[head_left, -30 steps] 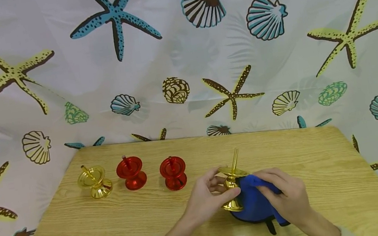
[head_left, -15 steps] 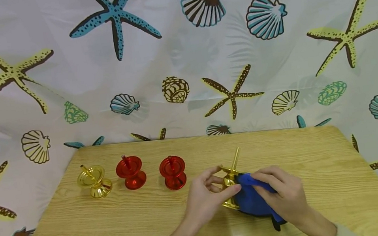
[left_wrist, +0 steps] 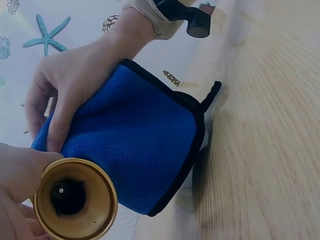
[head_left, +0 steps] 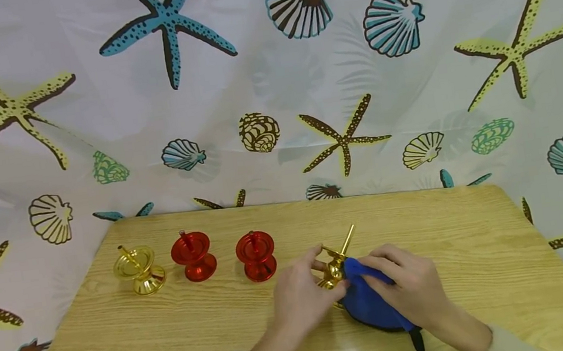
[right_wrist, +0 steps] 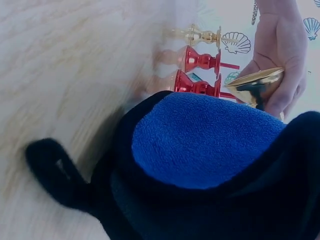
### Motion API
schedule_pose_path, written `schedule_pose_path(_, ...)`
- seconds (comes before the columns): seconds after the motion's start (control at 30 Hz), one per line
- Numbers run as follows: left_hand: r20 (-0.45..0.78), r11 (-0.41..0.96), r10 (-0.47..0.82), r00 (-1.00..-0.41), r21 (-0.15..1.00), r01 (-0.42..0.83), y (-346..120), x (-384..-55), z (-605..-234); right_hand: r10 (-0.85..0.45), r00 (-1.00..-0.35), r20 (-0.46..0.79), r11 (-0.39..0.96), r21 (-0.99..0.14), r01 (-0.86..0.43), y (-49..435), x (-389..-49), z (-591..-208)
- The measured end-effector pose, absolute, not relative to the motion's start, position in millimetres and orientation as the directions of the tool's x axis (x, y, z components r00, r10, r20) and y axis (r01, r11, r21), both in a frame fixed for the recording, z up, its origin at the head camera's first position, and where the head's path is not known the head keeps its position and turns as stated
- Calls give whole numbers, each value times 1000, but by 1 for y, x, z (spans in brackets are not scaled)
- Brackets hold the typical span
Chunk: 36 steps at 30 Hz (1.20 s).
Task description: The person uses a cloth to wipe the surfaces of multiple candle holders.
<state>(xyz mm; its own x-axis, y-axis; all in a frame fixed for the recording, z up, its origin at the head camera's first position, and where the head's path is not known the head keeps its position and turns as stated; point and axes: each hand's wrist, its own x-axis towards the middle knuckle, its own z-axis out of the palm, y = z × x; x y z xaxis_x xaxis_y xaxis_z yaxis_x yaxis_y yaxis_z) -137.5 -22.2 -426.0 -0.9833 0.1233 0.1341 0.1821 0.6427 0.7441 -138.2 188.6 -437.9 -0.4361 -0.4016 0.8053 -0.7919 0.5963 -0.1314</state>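
My left hand (head_left: pixel 302 294) is gripping the gold candle holder (head_left: pixel 335 273), tilted over the table (head_left: pixel 202 343); my right hand (head_left: pixel 410 280) is pinching the blue cloth (head_left: pixel 373 305) against it; contact's partly hidden, but I'm likely wiping; next move's calling for turning it.

Three stands left, a fourth and a cloth (head_left: pixel 370 305) right.
The left stand (head_left: pixel 148 281), middle stand (head_left: pixel 200 267) and right stand (head_left: pixel 260 269) form a row on the surface (head_left: pixel 175 343), towards its back left, the backdrop (head_left: pixel 218 103) behind. Nearer and right of the row, the fourth stand (head_left: pixel 335 273) is above the surface, between the left fingers (head_left: pixel 313 254) and the cloth; the right fingers (head_left: pixel 379 266) are at the cloth's upper right.
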Motion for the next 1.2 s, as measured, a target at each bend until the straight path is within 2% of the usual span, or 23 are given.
schedule_pose_path(0.27, 232, 758, 157, -960, 594, 268, -15, -135, -430, -425, -443, 790, 629, -94, -772, 179, -141, -427)
schedule_pose_path(0.37, 257, 769, 162, -953, 572, 285, -14, -135, -432, -433, -446, 783, 637, -84, -766, 176, -141, -426)
schedule_pose_path(0.63, 212, 688, 117, -970, 687, 233, -12, -136, -438, -416, -446, 792, 636, -97, -766, 183, -138, -431)
schedule_pose_path(0.87, 233, 646, 99, -967, 724, 241, -12, -135, -437, -382, -444, 811, 592, -153, -791, 191, -137, -442)
schedule_pose_path(1.2, 104, 447, 86, -991, 885, 132, -19, -134, -432, -334, -472, 816, 581, -216, -785, 199, -138, -453)
